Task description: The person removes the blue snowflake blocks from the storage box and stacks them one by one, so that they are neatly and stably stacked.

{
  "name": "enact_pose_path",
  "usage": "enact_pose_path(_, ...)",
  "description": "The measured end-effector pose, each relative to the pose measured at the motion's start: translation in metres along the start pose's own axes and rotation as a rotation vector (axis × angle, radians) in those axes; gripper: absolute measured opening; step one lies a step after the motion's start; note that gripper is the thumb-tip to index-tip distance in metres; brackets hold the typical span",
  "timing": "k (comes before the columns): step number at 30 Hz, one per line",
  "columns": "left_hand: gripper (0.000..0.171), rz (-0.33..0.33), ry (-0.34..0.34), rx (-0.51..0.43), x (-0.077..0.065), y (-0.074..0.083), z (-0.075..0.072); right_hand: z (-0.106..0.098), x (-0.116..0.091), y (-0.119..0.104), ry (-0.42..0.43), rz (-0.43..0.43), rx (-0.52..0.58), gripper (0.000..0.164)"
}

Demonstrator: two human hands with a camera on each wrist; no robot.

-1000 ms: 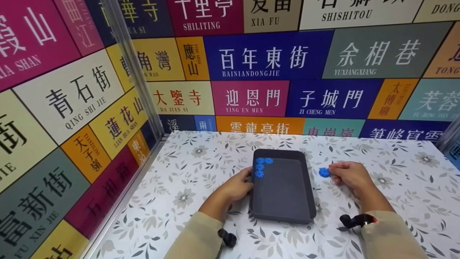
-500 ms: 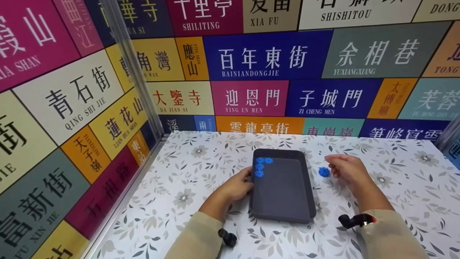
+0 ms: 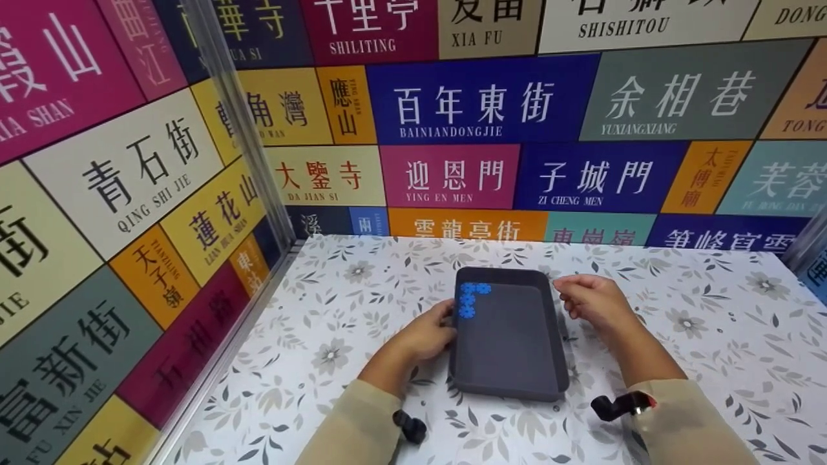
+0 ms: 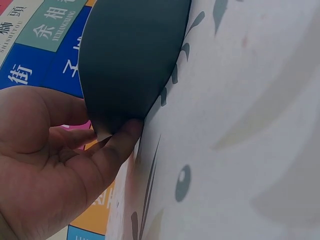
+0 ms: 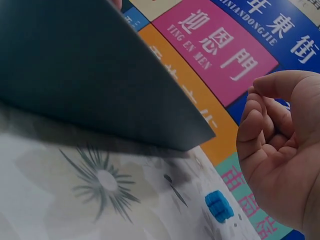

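A dark grey rectangular tray [image 3: 510,349] lies on the table. Several blue flower-shaped pieces [image 3: 466,300] form an L in its far left corner. My left hand [image 3: 423,332] holds the tray's left side; the left wrist view has thumb and fingers around the tray edge [image 4: 132,60]. Just off the tray's far right edge is my right hand [image 3: 591,300], fingers curled and thumb meeting the index fingertip. No piece shows in that right hand [image 5: 280,140] in the right wrist view. Below it, a blue piece or small cluster [image 5: 219,206] rests on the tabletop, hidden in the head view.
A white tablecloth [image 3: 336,387] with grey flowers and leaves covers the table. Panels of coloured signs [image 3: 484,97] stand behind and to the left. A clear upright strip [image 3: 249,129] marks the corner. Tiny shiny dots [image 3: 719,330] are scattered on the cloth.
My right hand has left the blue cluster on the table and moved left, close to the tray's far right edge. The left hand and tray stay in place.
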State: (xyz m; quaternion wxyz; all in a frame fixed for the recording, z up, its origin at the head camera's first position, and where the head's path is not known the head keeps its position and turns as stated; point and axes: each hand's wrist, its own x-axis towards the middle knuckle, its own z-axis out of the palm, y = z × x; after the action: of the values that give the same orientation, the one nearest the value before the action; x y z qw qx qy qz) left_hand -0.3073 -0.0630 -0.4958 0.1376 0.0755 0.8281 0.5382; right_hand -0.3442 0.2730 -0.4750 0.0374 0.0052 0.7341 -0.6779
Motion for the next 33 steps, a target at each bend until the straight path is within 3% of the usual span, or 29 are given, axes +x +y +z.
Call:
enact_pose_path(11,0.070,0.002,0.002,-0.025,-0.001,0.000,-0.001,0.029,-0.008,-0.005,-0.022,-0.033,-0.055,0.008)
enact_pose_path(17,0.070,0.001,0.012,0.005,-0.002,0.000,-0.002,0.051,-0.016,-0.017,-0.041,-0.034,-0.096,0.017)
enact_pose_path(22,0.069,0.016,0.020,0.020,-0.001,-0.001,-0.002,0.073,-0.018,-0.026,-0.070,-0.021,-0.047,0.014)
enact_pose_path(27,0.069,0.024,0.028,0.046,0.000,-0.001,-0.002,0.088,-0.006,-0.034,-0.090,0.030,0.055,0.012)
enact_pose_path(33,0.069,0.044,0.013,0.041,0.000,-0.001,0.000,0.098,0.028,-0.035,-0.083,0.132,0.166,0.010)
